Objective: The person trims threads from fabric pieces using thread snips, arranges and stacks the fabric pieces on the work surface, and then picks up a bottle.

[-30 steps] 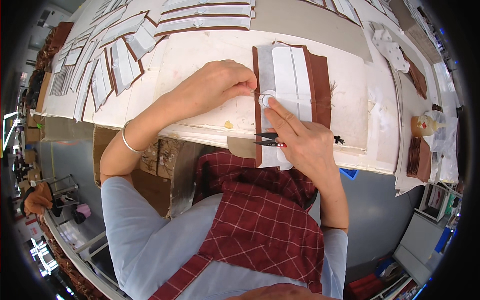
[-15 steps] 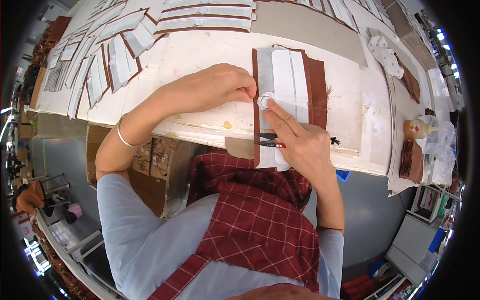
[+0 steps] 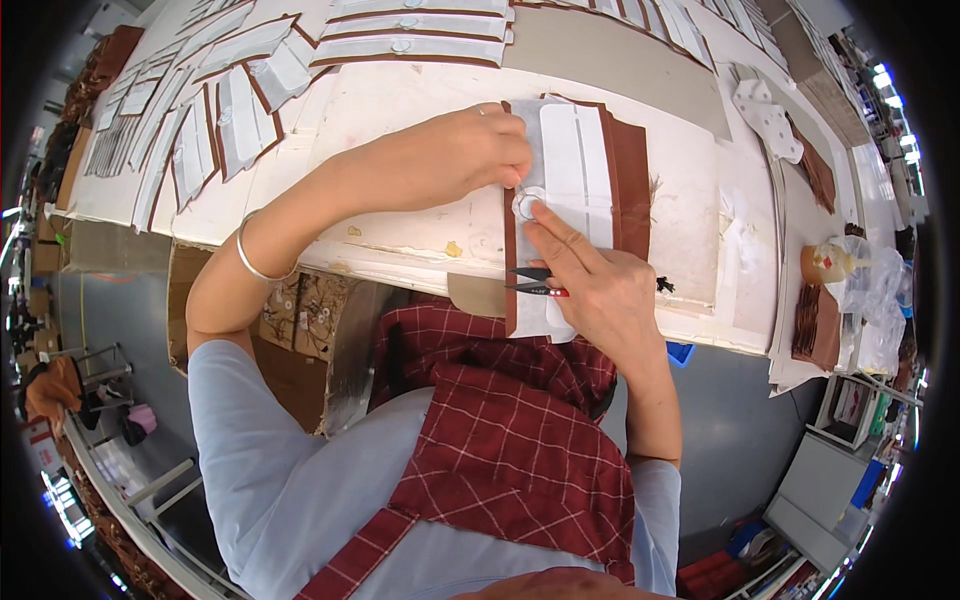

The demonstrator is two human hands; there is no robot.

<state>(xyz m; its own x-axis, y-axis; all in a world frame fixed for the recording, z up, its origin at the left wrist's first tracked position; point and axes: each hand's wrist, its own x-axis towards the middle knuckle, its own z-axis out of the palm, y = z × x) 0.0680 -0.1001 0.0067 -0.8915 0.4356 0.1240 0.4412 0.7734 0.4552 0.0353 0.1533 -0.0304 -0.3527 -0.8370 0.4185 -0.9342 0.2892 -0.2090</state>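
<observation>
A stack of flat brown panels with white and grey backing [image 3: 580,160] lies across the near table edge. Near its left border sits a round whitish disc [image 3: 524,207]. The index and middle fingers of my right hand [image 3: 612,300] are stretched out onto the disc. Tucked in that same hand are black thread snips with a red part [image 3: 540,290], their blades pointing left over the panel. My left hand [image 3: 465,150] is closed in a pinch at the panel's left border, just above the disc. What is between its fingertips is too small to make out.
Rows of similar backed panels [image 3: 410,45] lie at the far side and left of the table. A grey-beige board [image 3: 620,60] lies beyond my hands. On the right stand a bottle of yellowish liquid [image 3: 825,262] and stacked brown pieces [image 3: 815,325]. Below is an open cardboard box [image 3: 300,390].
My left hand has moved a little up and right, from beside the disc to just above it over the panel's border. My right hand stays on the disc with the snips.
</observation>
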